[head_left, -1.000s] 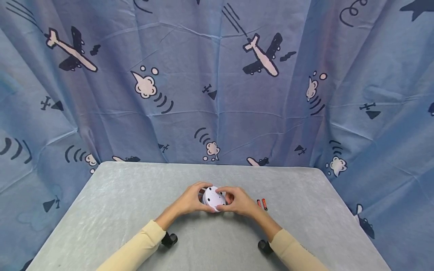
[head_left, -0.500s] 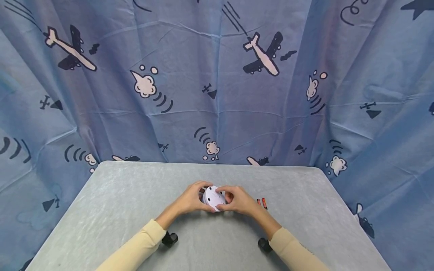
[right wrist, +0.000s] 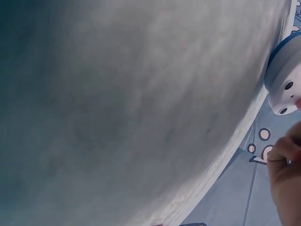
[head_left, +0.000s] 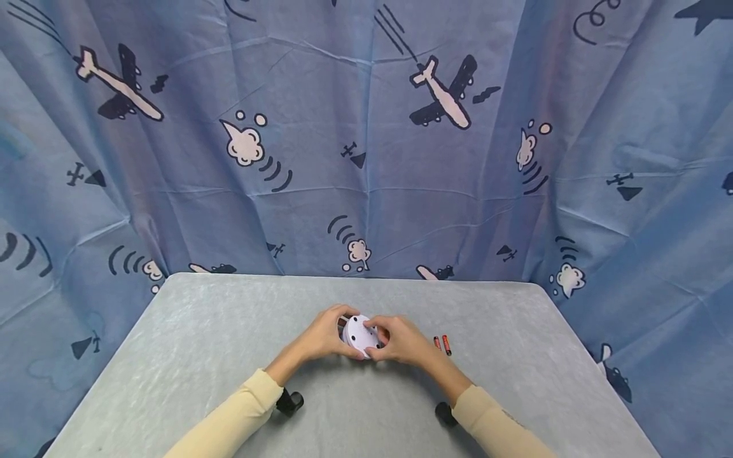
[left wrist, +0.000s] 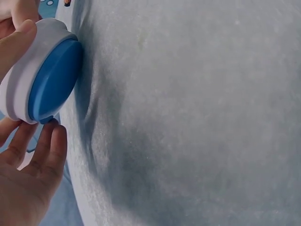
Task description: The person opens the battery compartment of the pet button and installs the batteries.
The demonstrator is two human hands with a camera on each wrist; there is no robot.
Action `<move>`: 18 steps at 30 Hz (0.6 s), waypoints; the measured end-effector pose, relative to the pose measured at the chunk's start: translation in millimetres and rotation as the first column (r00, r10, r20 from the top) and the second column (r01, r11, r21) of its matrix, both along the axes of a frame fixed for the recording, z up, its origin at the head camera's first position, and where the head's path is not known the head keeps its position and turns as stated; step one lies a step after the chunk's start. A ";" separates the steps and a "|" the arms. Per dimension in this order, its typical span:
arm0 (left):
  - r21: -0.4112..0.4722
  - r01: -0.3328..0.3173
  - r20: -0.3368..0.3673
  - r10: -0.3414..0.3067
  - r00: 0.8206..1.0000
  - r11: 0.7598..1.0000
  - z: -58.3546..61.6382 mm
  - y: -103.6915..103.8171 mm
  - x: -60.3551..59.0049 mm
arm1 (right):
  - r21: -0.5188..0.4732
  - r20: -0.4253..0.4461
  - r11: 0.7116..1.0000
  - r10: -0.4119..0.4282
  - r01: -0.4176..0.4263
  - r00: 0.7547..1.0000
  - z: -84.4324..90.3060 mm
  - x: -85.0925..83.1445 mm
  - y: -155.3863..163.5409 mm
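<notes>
A round white buzzer-like device [head_left: 361, 333] with a blue dome [left wrist: 55, 82] stands tilted on its side between both hands. Its flat white face, with several dark round holes, faces up toward the head view, while the left wrist view shows the dome facing the cloth. My left hand [head_left: 322, 335] grips the left of the white rim, thumb at the near side and fingers at the far side. From the right, my right hand [head_left: 405, 340] holds the white face's edge between curled index finger and thumb. In the right wrist view, part of the device is cut off by the frame.
Two red batteries [head_left: 446, 345] with black ends lie on the table to the right, just past the right wrist. Grey cloth covers the table [head_left: 229, 318]. Behind its far edge hangs a blue curtain [head_left: 309, 159] printed with planes.
The right hand's fingers have shifted slightly on the device's face. Both hands keep their hold, and the batteries lie where they were.
</notes>
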State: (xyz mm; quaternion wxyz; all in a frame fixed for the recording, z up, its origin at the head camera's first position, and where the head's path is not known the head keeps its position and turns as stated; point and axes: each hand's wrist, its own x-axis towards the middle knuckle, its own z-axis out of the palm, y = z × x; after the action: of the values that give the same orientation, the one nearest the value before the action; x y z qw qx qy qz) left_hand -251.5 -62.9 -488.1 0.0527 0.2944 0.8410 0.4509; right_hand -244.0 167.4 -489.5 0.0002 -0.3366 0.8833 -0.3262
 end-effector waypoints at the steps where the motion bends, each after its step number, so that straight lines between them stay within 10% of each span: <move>1: 0.001 0.000 0.002 0.000 1.000 1.000 0.3 -0.2 -0.1 | 0.014 -0.021 1.000 0.003 -0.003 1.000 0.8 0.4 -0.9; 12: -0.010 -0.004 0.000 0.004 1.000 1.000 1.5 -1.2 -2.7 | 0.146 -0.182 0.989 0.027 0.000 0.983 5.6 3.6 -6.8; 18: -0.051 -0.017 -0.026 0.016 1.000 0.999 0.5 -1.4 -3.1 | 0.084 -0.106 0.996 0.029 -0.020 0.994 1.3 0.9 -2.9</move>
State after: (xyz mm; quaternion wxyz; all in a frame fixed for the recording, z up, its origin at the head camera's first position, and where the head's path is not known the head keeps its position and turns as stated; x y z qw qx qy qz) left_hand -254.6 -64.3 -487.6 0.0459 0.2918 0.8553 0.4257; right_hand -243.0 164.5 -488.2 -0.0290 -0.3642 0.8906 -0.2709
